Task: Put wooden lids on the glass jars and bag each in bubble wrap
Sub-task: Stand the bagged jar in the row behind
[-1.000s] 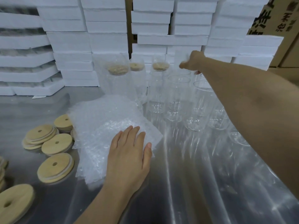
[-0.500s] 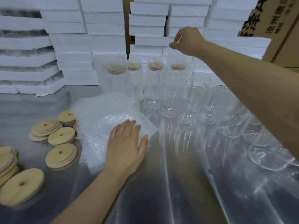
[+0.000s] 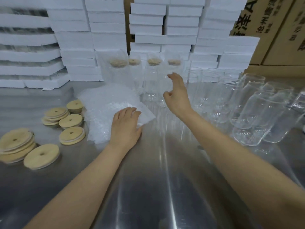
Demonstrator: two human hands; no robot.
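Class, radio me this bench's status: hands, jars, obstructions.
Left hand rests on bubble wrap. Right hand open, empty, mid-air. Four lidded jars at back; bare jars right. No obstruction seen.

Left hand [image 3: 125, 128] flat on bubble-wrap stack [image 3: 105, 111], right hand [image 3: 177, 98] loose and empty before lidded jars [image 3: 153, 76].

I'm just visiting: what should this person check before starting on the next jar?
1. Right hand free: ok, open and empty.
2. Left hand on bubble wrap stack: ok, resting flat on it.
3. Bare glass jars available: ok, many at right.
4. Wooden lids available: ok, piles at left.
5. Which jar comes next: cannot tell.
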